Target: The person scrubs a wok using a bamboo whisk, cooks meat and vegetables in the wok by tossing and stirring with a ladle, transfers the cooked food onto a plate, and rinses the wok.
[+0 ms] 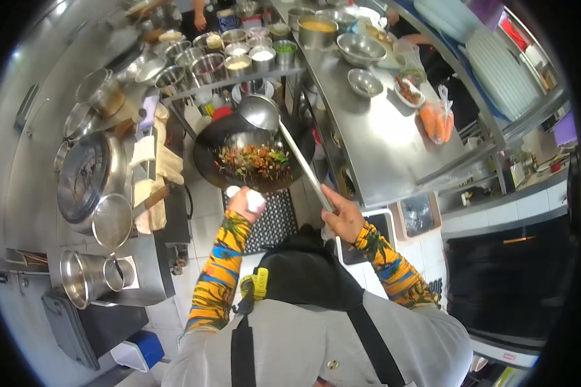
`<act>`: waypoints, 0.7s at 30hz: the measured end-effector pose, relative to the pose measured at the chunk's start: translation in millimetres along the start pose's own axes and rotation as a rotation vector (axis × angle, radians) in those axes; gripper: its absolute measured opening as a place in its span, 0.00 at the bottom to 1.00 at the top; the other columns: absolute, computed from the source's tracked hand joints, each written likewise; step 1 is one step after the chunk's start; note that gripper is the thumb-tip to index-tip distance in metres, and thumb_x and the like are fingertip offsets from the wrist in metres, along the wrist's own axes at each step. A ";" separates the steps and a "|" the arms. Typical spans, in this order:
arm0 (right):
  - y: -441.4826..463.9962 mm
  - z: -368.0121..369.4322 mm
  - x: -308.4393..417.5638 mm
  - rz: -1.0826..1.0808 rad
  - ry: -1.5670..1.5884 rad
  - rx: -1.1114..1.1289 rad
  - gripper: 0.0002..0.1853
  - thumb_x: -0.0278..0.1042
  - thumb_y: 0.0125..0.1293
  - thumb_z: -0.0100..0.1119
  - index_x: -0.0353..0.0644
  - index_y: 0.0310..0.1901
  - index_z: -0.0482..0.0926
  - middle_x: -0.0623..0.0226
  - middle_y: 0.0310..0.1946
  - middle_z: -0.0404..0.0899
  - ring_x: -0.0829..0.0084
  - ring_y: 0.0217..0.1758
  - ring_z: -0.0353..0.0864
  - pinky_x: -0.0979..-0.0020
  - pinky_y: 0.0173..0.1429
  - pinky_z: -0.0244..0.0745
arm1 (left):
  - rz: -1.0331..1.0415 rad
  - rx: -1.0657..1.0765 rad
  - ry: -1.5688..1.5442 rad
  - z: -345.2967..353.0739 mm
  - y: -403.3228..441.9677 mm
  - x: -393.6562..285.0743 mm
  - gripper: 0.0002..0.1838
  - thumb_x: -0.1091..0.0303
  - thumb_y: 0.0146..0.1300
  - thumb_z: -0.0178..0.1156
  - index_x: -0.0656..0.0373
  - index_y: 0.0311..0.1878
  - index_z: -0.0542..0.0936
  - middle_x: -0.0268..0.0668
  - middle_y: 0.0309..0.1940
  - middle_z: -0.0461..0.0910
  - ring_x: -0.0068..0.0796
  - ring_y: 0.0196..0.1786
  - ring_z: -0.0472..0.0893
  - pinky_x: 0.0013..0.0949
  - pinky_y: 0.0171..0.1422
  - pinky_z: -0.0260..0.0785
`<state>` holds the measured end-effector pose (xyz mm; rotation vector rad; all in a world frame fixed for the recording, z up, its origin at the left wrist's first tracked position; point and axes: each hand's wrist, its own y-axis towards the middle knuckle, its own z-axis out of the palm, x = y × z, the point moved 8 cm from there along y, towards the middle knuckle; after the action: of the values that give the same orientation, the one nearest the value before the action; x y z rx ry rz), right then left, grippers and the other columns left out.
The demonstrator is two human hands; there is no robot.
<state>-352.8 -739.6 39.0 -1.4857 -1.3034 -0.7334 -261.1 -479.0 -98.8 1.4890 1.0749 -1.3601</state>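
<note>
My left hand is closed around a white cloth at the near rim of a large dark wok. Chopped food in brown, red and green lies in the wok, some of it seemingly tossed up. In my right hand is the handle end of a long metal ladle. The ladle's bowl hangs over the far side of the wok. Whether the cloth wraps the wok's handle or rim is hidden by my fingers.
On the left stand a stove with an upturned pan, a strainer and a metal pot. Several ingredient tins fill the rack ahead. The steel counter at right holds bowls and bagged carrots. Another person's hand shows at the back.
</note>
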 end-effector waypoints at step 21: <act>40.6 92.3 -6.1 0.189 0.414 0.124 0.36 0.24 0.63 0.54 0.42 0.73 0.55 0.63 0.26 0.78 0.77 0.19 0.75 0.73 0.20 0.71 | -0.631 -0.456 -0.592 1.9 -82.8 -33.1 0.03 0.75 0.53 0.58 0.64 0.30 0.76 0.38 0.24 0.78 0.35 0.24 0.80 0.38 0.28 0.74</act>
<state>-330.2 -653.2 -8.3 -1.2547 -0.8676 -0.7713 -342.5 -458.8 -68.2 0.3664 1.3767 -1.6747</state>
